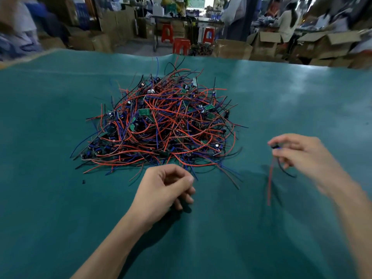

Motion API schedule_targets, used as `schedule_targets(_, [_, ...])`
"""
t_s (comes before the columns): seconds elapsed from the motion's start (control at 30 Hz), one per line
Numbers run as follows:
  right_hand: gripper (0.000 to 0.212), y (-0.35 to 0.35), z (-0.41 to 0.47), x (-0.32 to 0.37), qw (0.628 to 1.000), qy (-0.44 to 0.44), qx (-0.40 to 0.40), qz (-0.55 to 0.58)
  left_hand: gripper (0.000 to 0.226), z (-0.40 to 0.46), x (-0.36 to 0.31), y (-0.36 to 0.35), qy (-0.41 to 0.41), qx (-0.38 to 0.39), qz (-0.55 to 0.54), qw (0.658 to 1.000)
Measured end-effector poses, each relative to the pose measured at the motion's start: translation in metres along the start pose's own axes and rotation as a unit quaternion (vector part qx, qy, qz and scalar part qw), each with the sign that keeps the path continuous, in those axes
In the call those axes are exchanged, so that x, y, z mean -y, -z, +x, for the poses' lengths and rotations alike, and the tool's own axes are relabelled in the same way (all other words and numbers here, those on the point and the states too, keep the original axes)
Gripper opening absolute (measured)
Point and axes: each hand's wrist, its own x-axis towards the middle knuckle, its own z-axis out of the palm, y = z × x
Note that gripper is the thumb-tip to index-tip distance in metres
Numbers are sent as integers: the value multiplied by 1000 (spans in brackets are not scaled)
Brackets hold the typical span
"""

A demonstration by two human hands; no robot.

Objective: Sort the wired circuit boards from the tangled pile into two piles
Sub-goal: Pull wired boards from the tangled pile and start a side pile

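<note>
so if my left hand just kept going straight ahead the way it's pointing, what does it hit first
Probably the near edge of the wire pile: loose red and blue wire ends lie just ahead of your left hand. Depth is hard to judge, so the curled fingers may already be close to them.

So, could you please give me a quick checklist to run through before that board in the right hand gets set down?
1. Right hand pinches one wired circuit board: ok.
2. Its red and black wires hang apart from the tangled pile: ok.
3. Bare green mat below the board for starting a pile: ok.
4. Which kind of board it is: cannot tell, blurred.
5. Left hand holds nothing, fingers curled near the pile's edge: ok.
6. Any sorted pile already begun: not ok, none in view.
</note>
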Motion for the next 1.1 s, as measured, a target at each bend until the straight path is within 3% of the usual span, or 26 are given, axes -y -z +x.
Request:
schedule_targets(0.13, [42, 75, 30, -36, 953, -104, -26, -284, 19, 7, 2, 5, -53, -143, 88, 984])
schedule_targets(0.2, [36, 79, 38, -42, 923, -111, -24, -369, 19, 8, 4, 6, -64, -183, 143, 970])
schedule_targets(0.27, [39, 59, 39, -31, 907, -58, -54, -414, 18, 8, 5, 9, -64, -202, 179, 961])
schedule_targets(0.33, [33, 22, 36, -10, 928, 35, -90, -359, 20, 10, 4, 11, -58, -205, 206, 955])
schedule_targets(0.4, [18, -31, 30, 15, 964, 90, -37, -249, 22, 9, 4, 10, -64, -196, 238, 949])
schedule_targets(0.47, [13, -79, 28, 32, 976, 99, 25, -192, 23, 8, 3, 8, -73, -185, 257, 946])
schedule_targets(0.53, [10, -109, 31, 37, 981, 77, 32, -174, 22, 8, 4, 10, -69, -186, 255, 946])
schedule_targets(0.63, [15, -117, 40, 36, 985, 14, 8, -172, 20, 10, 4, 12, -61, -191, 249, 948])
schedule_targets(0.73, [26, -113, 46, 41, 976, -37, 44, -208, 21, 10, 5, 10, -60, -185, 252, 948])
schedule_targets(0.9, [14, -118, 44, 48, 972, 2, 15, -236, 22, 10, 5, 12, -55, -180, 250, 950])
schedule_targets(1.0, [21, -114, 41, 43, 969, 33, -12, -245, 22, 11, 6, 11, -65, -180, 251, 949])
schedule_targets(1.1, [16, -109, 39, 44, 968, 31, 34, -245, 20, 11, 7, 10, -87, -179, 259, 945])
